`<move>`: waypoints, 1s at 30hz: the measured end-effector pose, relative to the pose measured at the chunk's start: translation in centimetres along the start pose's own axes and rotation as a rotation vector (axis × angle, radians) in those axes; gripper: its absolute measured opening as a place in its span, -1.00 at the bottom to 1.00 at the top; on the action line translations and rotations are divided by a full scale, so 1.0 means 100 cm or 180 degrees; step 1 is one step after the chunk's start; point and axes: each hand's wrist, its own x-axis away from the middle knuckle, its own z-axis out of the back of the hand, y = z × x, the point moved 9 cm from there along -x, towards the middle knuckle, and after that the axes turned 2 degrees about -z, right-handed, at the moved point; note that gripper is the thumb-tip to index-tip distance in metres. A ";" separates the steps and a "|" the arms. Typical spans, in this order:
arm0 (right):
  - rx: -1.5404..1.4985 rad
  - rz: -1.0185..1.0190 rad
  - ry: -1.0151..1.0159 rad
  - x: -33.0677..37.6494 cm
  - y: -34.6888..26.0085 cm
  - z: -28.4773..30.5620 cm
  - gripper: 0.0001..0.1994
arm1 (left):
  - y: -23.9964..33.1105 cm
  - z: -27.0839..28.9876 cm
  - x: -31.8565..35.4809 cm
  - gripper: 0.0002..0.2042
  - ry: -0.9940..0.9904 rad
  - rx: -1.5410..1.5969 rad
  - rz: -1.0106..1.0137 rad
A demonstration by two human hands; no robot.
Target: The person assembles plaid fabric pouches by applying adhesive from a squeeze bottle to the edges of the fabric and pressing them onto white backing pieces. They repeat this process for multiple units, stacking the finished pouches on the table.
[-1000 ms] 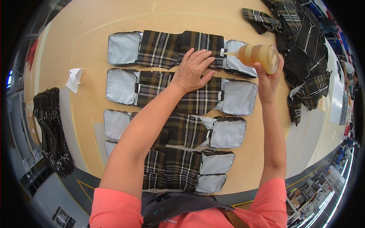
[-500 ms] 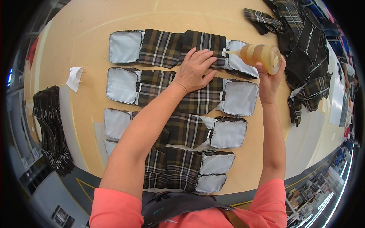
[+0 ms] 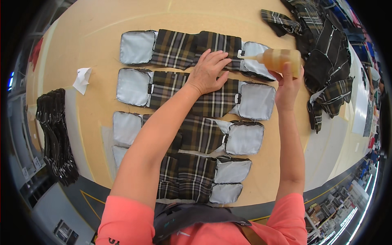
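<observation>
My right hand (image 3: 289, 83) grips a translucent squeeze bottle (image 3: 279, 61) of amber liquid, tilted on its side. Its thin nozzle points left, its tip at a small white patch (image 3: 240, 54) on the right edge of the farthest plaid fabric panel (image 3: 173, 49). My left hand (image 3: 209, 73) lies flat with fingers spread across that panel and the second plaid panel (image 3: 210, 98) below it. Pale grey-blue pocket pieces (image 3: 256, 102) stick out at both ends of the panels. Two nearer plaid panels (image 3: 200, 136) are partly covered by my left forearm.
A stack of dark fabric pieces (image 3: 57, 136) lies at the table's left edge, with a scrap of white paper (image 3: 82, 80) near it. Plaid and black garment pieces with zippers (image 3: 326, 53) are heaped at the far right of the tan table (image 3: 196, 16).
The bottle has tipped flatter, and its base no longer faces me. My hands keep nearly the same places on the panels; the whole view has shifted slightly.
</observation>
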 end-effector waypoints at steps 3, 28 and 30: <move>-0.1844 -0.0583 0.0354 -0.012 0.003 0.029 -0.41 | -0.006 0.008 -0.003 -0.65 0.0099 0.0239 0.0146; 0.1024 0.0411 -0.0037 0.126 -0.008 0.027 -0.22 | 0.099 0.058 0.099 -0.76 -0.0434 0.0563 0.0373; 0.1031 0.0358 -0.0111 0.130 -0.011 0.027 -0.22 | 0.104 0.064 0.110 -0.77 -0.0431 0.0600 0.0460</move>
